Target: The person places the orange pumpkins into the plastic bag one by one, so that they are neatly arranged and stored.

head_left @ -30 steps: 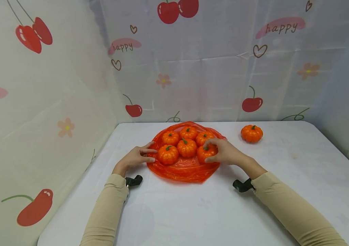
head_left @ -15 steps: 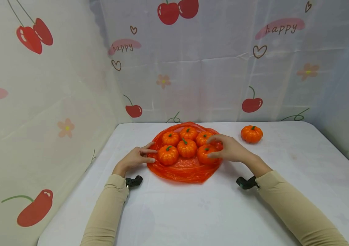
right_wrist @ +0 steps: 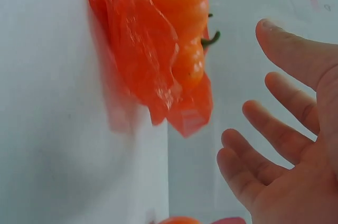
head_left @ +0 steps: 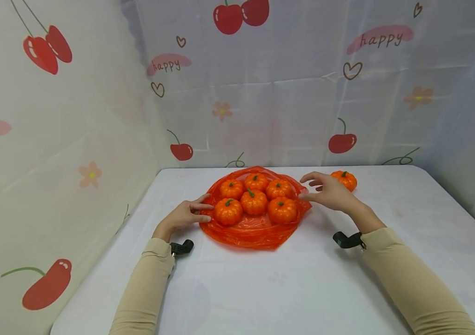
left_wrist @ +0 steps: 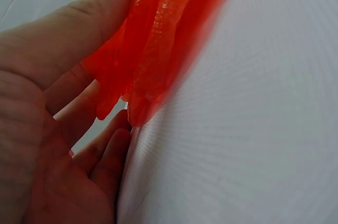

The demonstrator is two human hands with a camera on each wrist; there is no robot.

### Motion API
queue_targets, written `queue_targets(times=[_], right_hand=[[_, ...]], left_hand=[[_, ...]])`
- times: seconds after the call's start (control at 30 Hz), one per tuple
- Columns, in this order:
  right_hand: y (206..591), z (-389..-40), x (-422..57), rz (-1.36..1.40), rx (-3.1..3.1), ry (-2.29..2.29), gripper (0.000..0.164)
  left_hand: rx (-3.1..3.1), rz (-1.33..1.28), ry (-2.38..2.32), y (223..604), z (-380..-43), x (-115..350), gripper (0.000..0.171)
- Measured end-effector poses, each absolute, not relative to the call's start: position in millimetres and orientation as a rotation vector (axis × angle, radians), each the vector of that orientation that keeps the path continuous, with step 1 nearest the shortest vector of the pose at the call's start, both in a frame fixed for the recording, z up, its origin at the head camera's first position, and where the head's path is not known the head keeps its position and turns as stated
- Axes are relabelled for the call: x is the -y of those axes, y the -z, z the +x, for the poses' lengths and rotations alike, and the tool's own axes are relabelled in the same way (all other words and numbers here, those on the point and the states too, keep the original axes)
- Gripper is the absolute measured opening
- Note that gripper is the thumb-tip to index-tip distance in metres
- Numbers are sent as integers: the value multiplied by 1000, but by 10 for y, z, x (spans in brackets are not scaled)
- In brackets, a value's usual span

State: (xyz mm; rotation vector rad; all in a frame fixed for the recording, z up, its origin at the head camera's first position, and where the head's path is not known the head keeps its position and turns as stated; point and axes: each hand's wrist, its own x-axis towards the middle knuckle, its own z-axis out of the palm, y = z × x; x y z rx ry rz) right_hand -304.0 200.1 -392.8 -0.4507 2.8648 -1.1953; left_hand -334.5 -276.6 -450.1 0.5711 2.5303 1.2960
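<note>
A red plastic bag [head_left: 237, 235] lies spread on the table with several small orange pumpkins [head_left: 254, 202] on it. My left hand [head_left: 181, 217] holds the bag's left edge. In the left wrist view, the thumb [left_wrist: 79, 28] lies against the crinkled bag [left_wrist: 153, 34], with fingers on its other side. My right hand [head_left: 332, 191] is raised just right of the bag, fingers spread and holding nothing. Behind it sits a lone pumpkin [head_left: 348, 180], partly hidden by the hand. The right wrist view shows the palm [right_wrist: 301, 187] apart from the bag [right_wrist: 142, 65].
The white table [head_left: 279, 288] extends in front of the bag and to its right. A cherry-patterned curtain [head_left: 275, 116] stands along the back edge, and a similar one [head_left: 74, 200] runs down the left side.
My right hand has let go of the front-right pumpkin in the bag and moved right and up, towards the lone pumpkin. The left hand stays at the bag's edge.
</note>
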Motion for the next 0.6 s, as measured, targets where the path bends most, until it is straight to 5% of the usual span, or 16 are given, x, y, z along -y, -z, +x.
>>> queue_targets(times=[0.6], right_hand=[[3995,-3136,-2399,-28,-3048,1383,58]], left_hand=[[-2534,556,-1288,4499,-3339,2775,45]])
